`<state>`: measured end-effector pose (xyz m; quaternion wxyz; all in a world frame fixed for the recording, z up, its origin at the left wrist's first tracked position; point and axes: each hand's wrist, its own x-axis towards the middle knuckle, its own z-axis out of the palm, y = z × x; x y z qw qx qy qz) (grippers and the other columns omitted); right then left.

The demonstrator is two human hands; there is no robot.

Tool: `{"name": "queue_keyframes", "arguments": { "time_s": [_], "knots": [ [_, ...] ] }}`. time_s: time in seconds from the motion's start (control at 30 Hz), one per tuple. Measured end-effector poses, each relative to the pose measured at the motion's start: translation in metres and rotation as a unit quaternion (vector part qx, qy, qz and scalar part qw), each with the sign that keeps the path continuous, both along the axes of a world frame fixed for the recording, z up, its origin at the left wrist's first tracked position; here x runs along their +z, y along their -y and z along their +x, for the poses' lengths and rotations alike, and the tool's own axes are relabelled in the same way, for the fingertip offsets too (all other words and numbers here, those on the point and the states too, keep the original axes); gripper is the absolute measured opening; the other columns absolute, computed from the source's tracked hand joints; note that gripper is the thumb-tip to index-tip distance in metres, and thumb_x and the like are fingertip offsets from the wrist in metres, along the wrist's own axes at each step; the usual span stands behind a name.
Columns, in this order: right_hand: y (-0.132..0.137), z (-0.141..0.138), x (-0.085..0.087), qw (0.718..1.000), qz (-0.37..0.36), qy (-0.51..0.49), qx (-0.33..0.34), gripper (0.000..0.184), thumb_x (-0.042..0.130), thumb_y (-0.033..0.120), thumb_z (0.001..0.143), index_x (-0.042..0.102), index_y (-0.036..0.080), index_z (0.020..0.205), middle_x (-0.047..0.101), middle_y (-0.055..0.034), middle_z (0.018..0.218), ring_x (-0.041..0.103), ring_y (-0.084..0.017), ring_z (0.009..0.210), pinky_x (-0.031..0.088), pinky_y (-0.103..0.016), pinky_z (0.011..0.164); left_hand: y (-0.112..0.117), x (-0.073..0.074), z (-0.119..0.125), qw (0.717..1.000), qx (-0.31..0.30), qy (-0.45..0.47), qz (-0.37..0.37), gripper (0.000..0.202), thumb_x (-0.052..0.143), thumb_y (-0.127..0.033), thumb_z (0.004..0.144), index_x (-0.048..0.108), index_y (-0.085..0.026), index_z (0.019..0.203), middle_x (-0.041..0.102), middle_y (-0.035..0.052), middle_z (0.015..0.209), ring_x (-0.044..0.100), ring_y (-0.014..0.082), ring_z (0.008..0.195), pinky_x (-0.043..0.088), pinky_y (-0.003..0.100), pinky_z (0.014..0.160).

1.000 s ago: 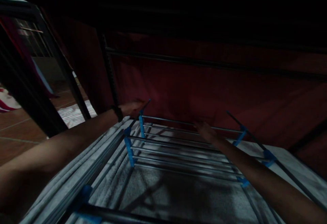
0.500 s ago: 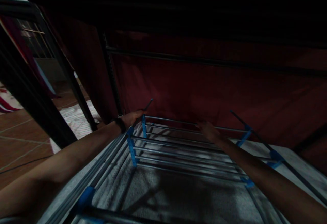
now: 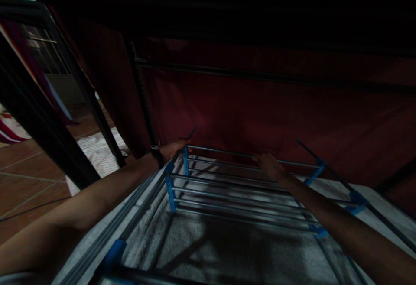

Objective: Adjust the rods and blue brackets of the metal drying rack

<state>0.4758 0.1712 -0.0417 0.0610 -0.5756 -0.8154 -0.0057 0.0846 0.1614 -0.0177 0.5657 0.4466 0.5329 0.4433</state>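
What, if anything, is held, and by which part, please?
The left hand holds a blue-jointed tubular metal rack by its far left corner; whether the right hand grips it is unclear.

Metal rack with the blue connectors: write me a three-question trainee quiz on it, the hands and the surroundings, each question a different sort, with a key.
1. The left hand is closest to: A) the striped cloth, B) the far left blue connector, C) the near left blue connector.
2. True or false: the right hand is on the far side of the rack.
3. Fill in the colour: the backdrop behind the rack is dark ____.

Key: 1. B; 2. True; 3. red.
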Motion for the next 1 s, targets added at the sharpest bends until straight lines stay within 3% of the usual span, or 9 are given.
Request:
{"name": "queue_keyframes", "arguments": {
  "time_s": [0.17,0.4,0.57,0.7,0.8,1.0],
  "knots": [
    [0.000,-0.001,-0.004,1.000,0.013,0.015,0.012,0.037,0.038,0.021,0.103,0.069,0.017,0.124,0.070,-0.0152,0.121,0.070,-0.025,0.106,0.051,-0.031,0.087,0.004,0.008,0.002,1.000,-0.008,-0.004,-0.009,0.014,0.075,-0.021,0.074,0.066,-0.012,0.080,0.070,0.0044,0.068,0.062,0.0141,0.056,0.047,0.023,0.053],
    [-0.001,-0.022,-0.008,0.996,0.044,0.049,0.066,0.038,0.036,0.025,0.105,0.062,0.014,0.131,0.067,-0.0166,0.126,0.066,-0.025,0.113,0.050,-0.033,0.093,-0.002,0.005,0.007,0.999,-0.001,-0.004,-0.042,0.010,0.070,-0.017,0.075,0.063,-0.013,0.069,0.065,0.0025,0.057,0.057,0.0122,0.047,0.046,0.022,0.048],
    [-0.010,-0.060,-0.008,0.993,0.048,0.011,0.105,0.037,0.037,0.026,0.106,0.057,0.019,0.136,0.061,-0.0133,0.137,0.060,-0.023,0.123,0.046,-0.035,0.101,-0.003,0.004,0.009,0.999,-0.001,-0.002,-0.053,0.011,0.069,-0.017,0.076,0.062,-0.013,0.069,0.064,0.0026,0.056,0.056,0.0124,0.044,0.046,0.022,0.045],
    [-0.017,-0.099,-0.007,0.982,0.069,-0.021,0.173,0.033,0.039,0.024,0.105,0.060,0.016,0.129,0.062,-0.0134,0.132,0.060,-0.022,0.121,0.044,-0.034,0.102,-0.004,0.005,0.008,0.999,0.005,0.001,-0.044,0.010,0.070,-0.017,0.077,0.062,-0.013,0.072,0.065,0.0022,0.058,0.057,0.0116,0.046,0.047,0.021,0.046],
    [-0.022,-0.124,-0.004,0.980,0.068,-0.006,0.189,0.031,0.038,0.025,0.106,0.061,0.016,0.125,0.063,-0.0136,0.129,0.061,-0.022,0.118,0.046,-0.033,0.099,-0.006,0.004,0.008,0.999,0.016,0.003,-0.031,0.010,0.073,-0.015,0.077,0.063,-0.013,0.079,0.067,0.0016,0.063,0.060,0.0109,0.050,0.049,0.019,0.049],
    [-0.029,-0.149,-0.005,0.976,0.074,0.020,0.204,0.034,0.036,0.026,0.106,0.057,0.017,0.131,0.063,-0.0121,0.133,0.060,-0.023,0.121,0.047,-0.033,0.099,-0.013,-0.001,0.010,0.999,0.021,0.015,-0.032,0.012,0.067,-0.022,0.086,0.061,-0.014,0.079,0.065,0.0019,0.060,0.059,0.0120,0.046,0.051,0.022,0.047]
  ]
}}
